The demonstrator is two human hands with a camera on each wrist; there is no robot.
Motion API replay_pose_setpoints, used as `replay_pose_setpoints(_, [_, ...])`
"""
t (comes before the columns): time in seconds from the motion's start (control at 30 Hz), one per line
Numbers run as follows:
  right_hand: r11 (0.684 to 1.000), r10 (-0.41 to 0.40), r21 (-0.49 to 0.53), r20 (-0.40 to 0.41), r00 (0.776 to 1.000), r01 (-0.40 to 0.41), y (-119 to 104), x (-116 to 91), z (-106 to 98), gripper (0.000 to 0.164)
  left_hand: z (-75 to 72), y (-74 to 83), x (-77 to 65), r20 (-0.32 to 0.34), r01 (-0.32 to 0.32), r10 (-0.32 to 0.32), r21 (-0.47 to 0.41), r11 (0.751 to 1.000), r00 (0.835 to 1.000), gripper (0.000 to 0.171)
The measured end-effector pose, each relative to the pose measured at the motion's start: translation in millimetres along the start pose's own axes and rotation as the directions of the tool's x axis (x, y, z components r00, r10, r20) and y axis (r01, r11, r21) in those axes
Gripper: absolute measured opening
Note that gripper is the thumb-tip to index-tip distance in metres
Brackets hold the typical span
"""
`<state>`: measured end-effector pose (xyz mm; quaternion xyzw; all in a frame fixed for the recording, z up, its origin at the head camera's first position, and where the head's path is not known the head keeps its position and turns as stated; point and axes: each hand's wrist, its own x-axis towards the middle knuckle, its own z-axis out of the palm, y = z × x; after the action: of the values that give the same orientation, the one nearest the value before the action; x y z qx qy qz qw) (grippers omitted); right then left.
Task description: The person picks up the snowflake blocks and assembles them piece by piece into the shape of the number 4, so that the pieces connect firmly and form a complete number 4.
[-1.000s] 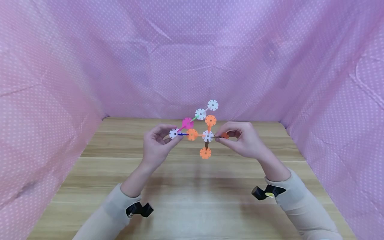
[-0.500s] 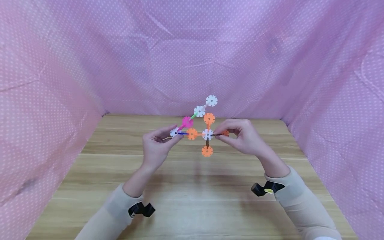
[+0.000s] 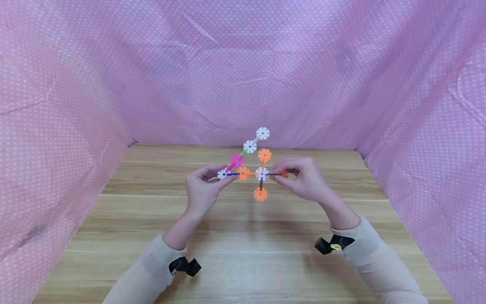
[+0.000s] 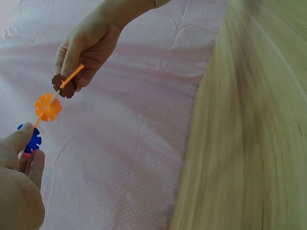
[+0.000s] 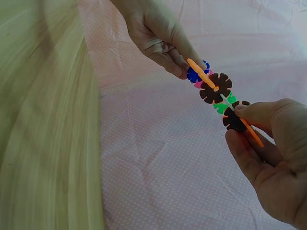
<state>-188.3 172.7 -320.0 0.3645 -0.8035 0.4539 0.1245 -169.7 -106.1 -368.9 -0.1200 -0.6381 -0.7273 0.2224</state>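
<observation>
Both hands hold up one construction of interlocking notched plastic discs above the table. My left hand (image 3: 201,190) pinches its left end at a blue disc (image 4: 33,141), beside a white disc (image 3: 223,174). At the other end, my right hand (image 3: 303,179) pinches a brown disc (image 5: 235,120) between thumb and fingers; an orange disc (image 3: 284,173) is partly hidden behind them. Between the hands sit an orange disc (image 3: 243,173) and a white hub disc (image 3: 262,173), with orange discs above and below the hub. From the left end, a branch with a pink disc (image 3: 237,159) slants up rightward to white discs.
Beneath the hands lies a wood-grain table (image 3: 243,253). Pink dotted cloth (image 3: 243,76) encloses it at the back and both sides. A small black camera is strapped to each sleeved wrist, with the left camera (image 3: 185,266) over the tabletop.
The disc construction rose slightly, then came down again. My left hand has shifted a little right and my right hand a little left. The slanting branch's tip now sits farther left.
</observation>
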Motion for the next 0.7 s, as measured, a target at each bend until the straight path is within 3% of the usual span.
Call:
replay_pose_setpoints(0.2, [1.000,0.015,0.007,0.014,1.000,-0.015,7.2,-4.7,1.9,0.015,-1.7,-6.5,1.4,0.019,0.029,-0.031,0.098,0.995,0.999,0.036])
replay_pose_setpoints(0.33, [1.000,0.004,0.001,0.026,1.000,-0.004,10.9,-5.5,1.1,0.015,-2.8,-11.0,1.8,0.060,0.028,-0.034,0.109,0.994,0.998,0.035])
replay_pose_setpoints(0.47, [1.000,0.018,-0.012,0.031,0.999,-0.018,16.6,-6.2,4.4,0.013,-3.4,-16.3,0.4,0.053,0.024,-0.031,0.132,0.991,0.998,0.034])
replay_pose_setpoints(0.7, [0.994,0.108,0.014,0.098,0.989,-0.110,37.6,-11.2,15.1,0.011,-3.6,-32.7,-1.7,0.050,0.117,-0.127,0.159,0.980,0.991,0.034])
